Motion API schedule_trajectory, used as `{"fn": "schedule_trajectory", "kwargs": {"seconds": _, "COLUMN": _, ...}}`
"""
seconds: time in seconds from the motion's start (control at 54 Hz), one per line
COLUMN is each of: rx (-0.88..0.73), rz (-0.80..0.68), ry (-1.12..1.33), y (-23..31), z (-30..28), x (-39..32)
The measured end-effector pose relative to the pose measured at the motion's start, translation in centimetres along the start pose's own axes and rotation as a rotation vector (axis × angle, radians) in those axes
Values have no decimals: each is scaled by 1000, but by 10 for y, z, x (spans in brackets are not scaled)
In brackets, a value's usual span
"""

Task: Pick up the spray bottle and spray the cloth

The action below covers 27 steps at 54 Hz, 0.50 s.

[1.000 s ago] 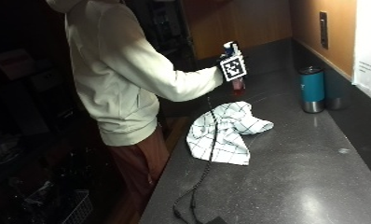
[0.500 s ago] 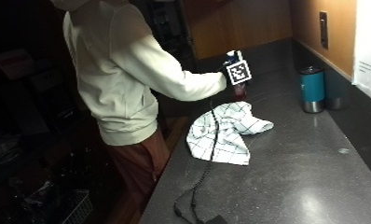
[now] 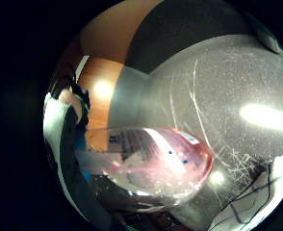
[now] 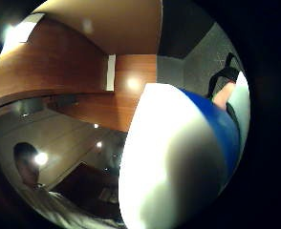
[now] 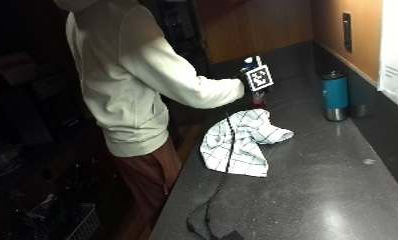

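The checked cloth (image 5: 242, 142) lies crumpled on the dark table (image 5: 319, 200), soft and limp. Just beyond it, the right hand (image 5: 251, 80) is wrapped round the spray bottle (image 5: 259, 97), lifted over the table. Its clear plastic looks rigid, light, maybe slick; the neck suits grasping. Forearm reaches forward, level.

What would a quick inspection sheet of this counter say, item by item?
Surface: dark speckled counter, faint scratches.
Job's things: spray bottle with pink liquid, raised above the counter; checked cloth lies crumpled beside it.
Clutter: teal tumbler upright near the wall.
Grip: gloved right hand holds the bottle just above the cloth.
Cables: black cable runs from the hand across the cloth and counter.
Surroundings: wooden wall panels, wall outlet.
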State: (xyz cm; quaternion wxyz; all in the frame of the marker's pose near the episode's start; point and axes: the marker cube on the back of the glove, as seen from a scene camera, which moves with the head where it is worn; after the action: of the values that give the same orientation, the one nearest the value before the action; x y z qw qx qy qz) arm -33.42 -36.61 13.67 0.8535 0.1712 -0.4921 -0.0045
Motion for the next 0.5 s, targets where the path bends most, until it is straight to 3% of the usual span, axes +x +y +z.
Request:
{"fn": "schedule_trajectory", "kwargs": {"seconds": 0.074, "rx": -120, "rz": -8, "ry": -57, "y": 14, "z": 1, "x": -8}}
{"fn": "schedule_trajectory", "kwargs": {"seconds": 0.5, "rx": -303, "rz": -69, "ry": 16, "y": 20, "z": 1, "x": -3}}
